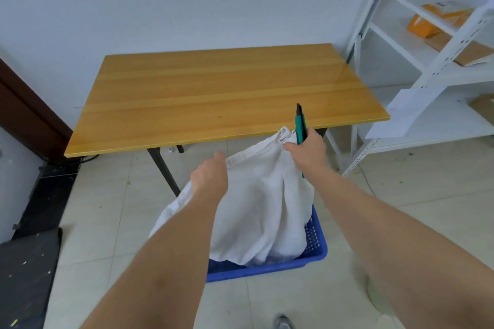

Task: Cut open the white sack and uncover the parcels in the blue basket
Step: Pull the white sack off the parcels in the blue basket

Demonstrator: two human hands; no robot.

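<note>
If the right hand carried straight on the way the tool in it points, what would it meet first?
Probably the wooden table. The right hand grips the white sack and a green-handled tool aimed up and away, its tip overlapping the tabletop's near edge; depth is unclear.

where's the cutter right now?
In the head view, the green cutter is upright in the right hand, which also pinches the top of the white sack, just off the wooden table's near edge.
</note>
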